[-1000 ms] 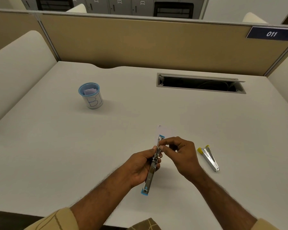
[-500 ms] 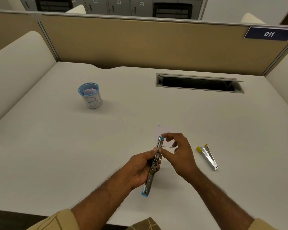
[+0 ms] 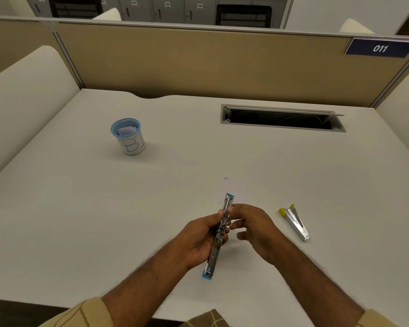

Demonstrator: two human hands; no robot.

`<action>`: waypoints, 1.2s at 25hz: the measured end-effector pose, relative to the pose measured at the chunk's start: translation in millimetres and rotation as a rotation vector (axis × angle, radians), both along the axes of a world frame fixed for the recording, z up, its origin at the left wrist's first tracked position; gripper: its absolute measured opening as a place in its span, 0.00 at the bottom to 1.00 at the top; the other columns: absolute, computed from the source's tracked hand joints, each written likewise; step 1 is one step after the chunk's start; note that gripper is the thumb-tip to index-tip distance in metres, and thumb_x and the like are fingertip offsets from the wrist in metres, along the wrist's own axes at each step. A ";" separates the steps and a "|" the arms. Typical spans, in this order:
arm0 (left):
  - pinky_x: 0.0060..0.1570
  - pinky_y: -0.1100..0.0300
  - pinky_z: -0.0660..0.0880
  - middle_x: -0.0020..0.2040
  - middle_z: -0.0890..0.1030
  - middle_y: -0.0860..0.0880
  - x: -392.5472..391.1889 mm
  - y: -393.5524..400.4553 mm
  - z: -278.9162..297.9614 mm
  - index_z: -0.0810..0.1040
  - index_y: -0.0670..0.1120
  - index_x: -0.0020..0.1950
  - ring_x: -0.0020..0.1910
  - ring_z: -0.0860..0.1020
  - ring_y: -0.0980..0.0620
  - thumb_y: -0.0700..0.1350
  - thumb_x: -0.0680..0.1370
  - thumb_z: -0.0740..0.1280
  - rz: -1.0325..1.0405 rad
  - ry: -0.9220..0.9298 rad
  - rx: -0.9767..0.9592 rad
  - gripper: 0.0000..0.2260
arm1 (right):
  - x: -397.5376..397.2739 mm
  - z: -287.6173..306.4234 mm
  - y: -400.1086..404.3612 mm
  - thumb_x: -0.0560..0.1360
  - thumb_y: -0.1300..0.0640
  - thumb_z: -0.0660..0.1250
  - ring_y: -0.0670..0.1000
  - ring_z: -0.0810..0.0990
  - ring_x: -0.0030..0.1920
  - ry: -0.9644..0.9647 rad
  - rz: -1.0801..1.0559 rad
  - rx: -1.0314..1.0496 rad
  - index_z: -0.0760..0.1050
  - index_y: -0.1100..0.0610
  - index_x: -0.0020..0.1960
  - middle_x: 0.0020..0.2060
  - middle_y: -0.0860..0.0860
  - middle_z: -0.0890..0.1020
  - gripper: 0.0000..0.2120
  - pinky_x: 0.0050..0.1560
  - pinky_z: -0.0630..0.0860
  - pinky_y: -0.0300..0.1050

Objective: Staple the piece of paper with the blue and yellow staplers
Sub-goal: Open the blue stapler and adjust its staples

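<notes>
My left hand (image 3: pixel 200 241) grips the blue stapler (image 3: pixel 219 234) around its middle. The stapler is swung out long and straight, its metal side up and a blue cap at each end. It is held above the table and points away from me. My right hand (image 3: pixel 257 228) is right beside it, fingers loosely spread, with the index fingertip against the stapler's upper half. A small white piece of paper (image 3: pixel 233 188) lies flat on the table just beyond the stapler's far tip. The yellow stapler (image 3: pixel 294 221) lies on the table to the right, untouched.
A blue-rimmed paper cup (image 3: pixel 128 136) marked "B1", with folded slips inside, stands at the left middle of the white desk (image 3: pixel 80 220). An open cable slot (image 3: pixel 281 119) is set into the desk at the back right. Tan partition walls (image 3: pixel 198 62) close off the far side.
My right hand has slid down from the stapler's far tip toward its middle, and its fingers have loosened and spread. My left hand keeps the same hold on the stapler.
</notes>
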State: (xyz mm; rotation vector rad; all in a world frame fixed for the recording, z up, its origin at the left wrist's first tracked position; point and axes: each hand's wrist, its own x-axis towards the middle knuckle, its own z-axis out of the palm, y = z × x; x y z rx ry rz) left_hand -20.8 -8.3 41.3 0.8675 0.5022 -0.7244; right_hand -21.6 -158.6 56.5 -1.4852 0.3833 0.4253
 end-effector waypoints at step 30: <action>0.31 0.60 0.78 0.36 0.80 0.44 -2.4 0.3 -6.8 0.81 0.37 0.54 0.29 0.77 0.52 0.43 0.78 0.68 0.001 0.064 -0.058 0.11 | -6.7 -8.8 -16.1 0.68 0.62 0.73 0.51 0.82 0.48 -0.141 0.155 0.152 0.71 0.49 0.67 0.54 0.55 0.83 0.29 0.43 0.77 0.46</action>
